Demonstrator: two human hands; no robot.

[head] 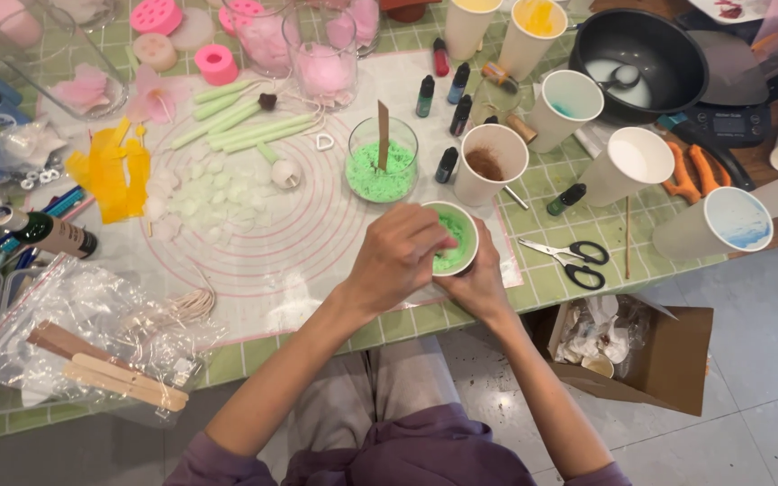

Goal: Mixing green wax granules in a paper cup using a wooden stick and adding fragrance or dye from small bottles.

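Both arms stretched forward, right hand (477, 286) cupping green-filled paper cup (454, 237), left hand (395, 256) fingers pinched together over its rim.

Both forearms bare from the elbow down, no watch, rings or bracelets visible on either. Left hand (398, 256) and right hand (474, 283) ungloved. Sleeves purple, soft fabric, pushed up and bunched at the elbows, only the bunched edges visible at the near left and near right corners of frame. More of the same purple cloth lies gathered at the waist, near centre. Legs in light grey trousers, plain, with no visible pattern. Nails too small to judge.
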